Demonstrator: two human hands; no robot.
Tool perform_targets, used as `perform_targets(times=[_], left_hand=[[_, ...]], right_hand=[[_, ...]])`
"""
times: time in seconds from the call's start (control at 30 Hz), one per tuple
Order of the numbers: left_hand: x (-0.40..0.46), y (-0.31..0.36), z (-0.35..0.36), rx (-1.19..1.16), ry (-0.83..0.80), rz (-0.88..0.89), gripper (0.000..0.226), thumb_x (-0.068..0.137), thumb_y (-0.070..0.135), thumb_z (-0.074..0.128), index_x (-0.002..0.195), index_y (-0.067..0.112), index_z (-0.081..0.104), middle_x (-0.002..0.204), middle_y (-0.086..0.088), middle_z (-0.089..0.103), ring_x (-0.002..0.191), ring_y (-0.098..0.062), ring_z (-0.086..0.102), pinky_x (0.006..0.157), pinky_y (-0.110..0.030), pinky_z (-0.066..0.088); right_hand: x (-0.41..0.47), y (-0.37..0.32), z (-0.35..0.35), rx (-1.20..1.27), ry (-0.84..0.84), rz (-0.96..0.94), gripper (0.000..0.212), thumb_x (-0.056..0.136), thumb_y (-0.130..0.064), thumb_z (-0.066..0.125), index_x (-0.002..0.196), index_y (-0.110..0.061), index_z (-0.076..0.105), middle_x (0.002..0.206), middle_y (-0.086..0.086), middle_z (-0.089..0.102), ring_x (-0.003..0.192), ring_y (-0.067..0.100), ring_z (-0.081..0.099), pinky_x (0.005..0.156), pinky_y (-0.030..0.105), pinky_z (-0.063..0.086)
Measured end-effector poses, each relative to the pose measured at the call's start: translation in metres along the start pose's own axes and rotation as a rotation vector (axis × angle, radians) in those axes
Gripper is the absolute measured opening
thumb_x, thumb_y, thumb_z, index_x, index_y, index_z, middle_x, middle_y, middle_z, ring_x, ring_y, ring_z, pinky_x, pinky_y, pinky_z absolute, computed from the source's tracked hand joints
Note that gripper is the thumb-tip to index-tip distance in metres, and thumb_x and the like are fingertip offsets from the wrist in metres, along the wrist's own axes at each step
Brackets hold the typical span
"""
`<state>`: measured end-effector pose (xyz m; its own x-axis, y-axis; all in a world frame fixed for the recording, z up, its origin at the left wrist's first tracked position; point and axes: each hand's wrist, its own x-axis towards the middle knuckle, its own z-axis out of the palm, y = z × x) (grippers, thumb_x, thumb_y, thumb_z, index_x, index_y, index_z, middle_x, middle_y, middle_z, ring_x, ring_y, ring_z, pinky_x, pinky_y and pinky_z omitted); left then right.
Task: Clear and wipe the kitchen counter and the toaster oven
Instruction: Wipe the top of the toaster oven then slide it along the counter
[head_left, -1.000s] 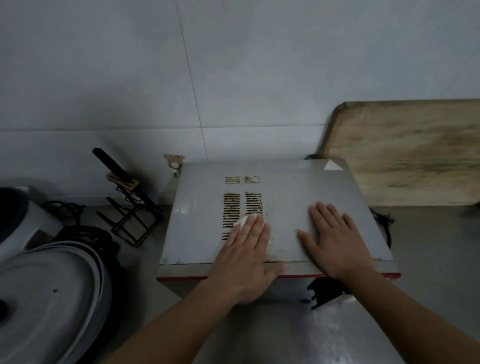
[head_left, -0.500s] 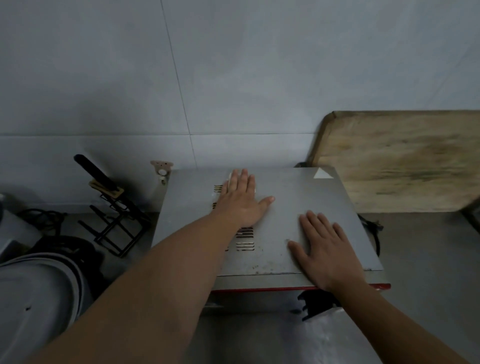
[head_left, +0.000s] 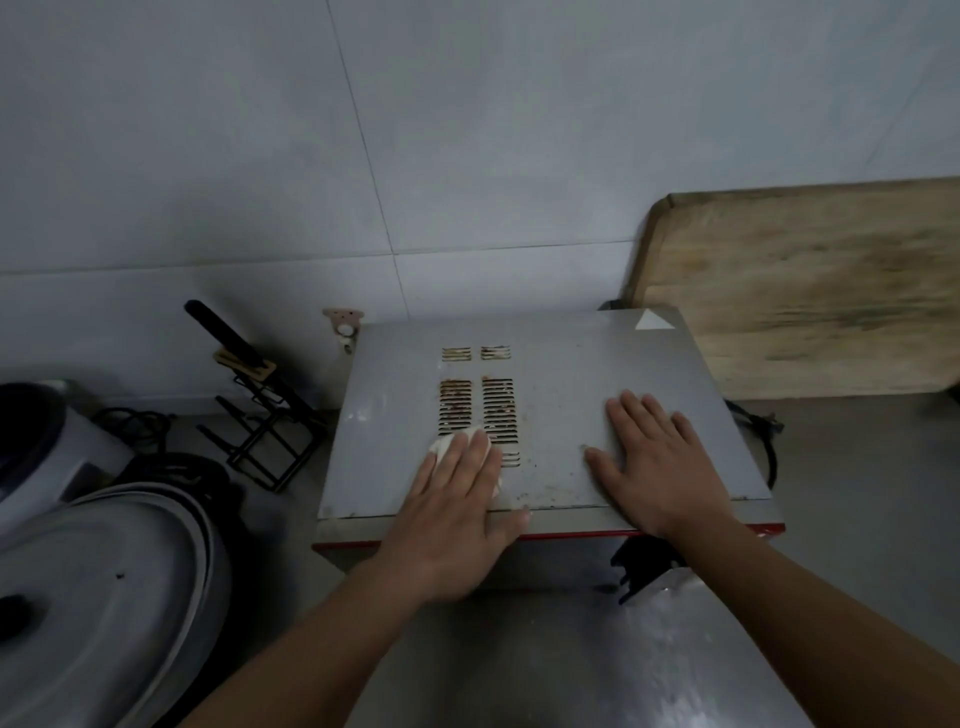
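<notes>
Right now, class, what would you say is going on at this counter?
A person is wiping the top of the toaster oven. The left hand presses a white cloth flat against it at the near end of the vent slots, fingers straight. The right hand lies flat on the top further right, apart from the cloth. Brown grime shows in the slots.

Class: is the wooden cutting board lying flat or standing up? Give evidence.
Standing up: the cutting board rests on edge on the counter, leaning against the wall.
</notes>
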<state>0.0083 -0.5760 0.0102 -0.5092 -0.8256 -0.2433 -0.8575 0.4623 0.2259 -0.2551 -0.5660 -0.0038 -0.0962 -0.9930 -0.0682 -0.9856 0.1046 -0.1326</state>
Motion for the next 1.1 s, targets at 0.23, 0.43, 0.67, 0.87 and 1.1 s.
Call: perform_targets(times=[0.23,0.43,0.67,0.87,1.1], left_hand=[[-0.045,0.003,0.011,0.041,0.043,-0.002,0.083,0.092,0.078,0.011,0.153,0.035,-0.024,0.154,0.015,-0.040,0.136,-0.004,-0.044,0.117,-0.037,-0.021],[-0.041,0.004,0.020,-0.020,0.143,-0.054,0.087,0.092,0.077,0.012,0.154,0.028,-0.023,0.157,0.013,-0.035,0.140,-0.002,-0.039,0.121,-0.037,-0.014],[-0.034,-0.002,0.045,-0.001,0.282,-0.062,0.078,0.098,0.069,0.024,0.158,0.019,0.020,0.167,-0.003,0.011,0.154,-0.017,0.001,0.119,-0.041,0.007],[-0.039,-0.014,0.052,-0.034,0.401,-0.028,0.066,0.100,0.048,0.042,0.155,0.015,0.029,0.162,0.001,0.024,0.151,-0.015,0.018,0.123,-0.040,0.019],[-0.032,-0.024,0.048,0.007,0.438,-0.018,0.059,0.103,0.047,0.030,0.147,0.011,0.046,0.156,-0.007,0.040,0.148,-0.018,0.027,0.122,-0.041,0.018]], right_hand=[[0.000,-0.001,-0.002,0.007,0.006,-0.007,0.080,0.094,-0.071,0.004,0.159,-0.025,0.001,0.166,-0.003,-0.002,0.152,0.013,-0.006,0.124,0.040,0.001],[0.000,-0.001,-0.002,0.013,0.010,0.000,0.079,0.094,-0.071,0.004,0.159,-0.026,0.000,0.166,-0.004,-0.003,0.152,0.012,-0.007,0.124,0.039,-0.001],[0.001,0.001,0.001,-0.003,0.013,0.003,0.079,0.094,-0.072,0.004,0.158,-0.027,-0.001,0.166,-0.004,-0.003,0.152,0.012,-0.008,0.124,0.039,0.000],[0.002,0.001,-0.001,-0.006,0.010,-0.002,0.079,0.094,-0.072,0.005,0.158,-0.026,0.000,0.166,-0.004,-0.002,0.152,0.012,-0.006,0.123,0.038,0.000],[0.002,0.001,0.001,0.004,0.016,0.006,0.079,0.094,-0.072,0.006,0.159,-0.026,0.002,0.166,-0.005,-0.001,0.152,0.011,-0.006,0.124,0.038,0.001]])
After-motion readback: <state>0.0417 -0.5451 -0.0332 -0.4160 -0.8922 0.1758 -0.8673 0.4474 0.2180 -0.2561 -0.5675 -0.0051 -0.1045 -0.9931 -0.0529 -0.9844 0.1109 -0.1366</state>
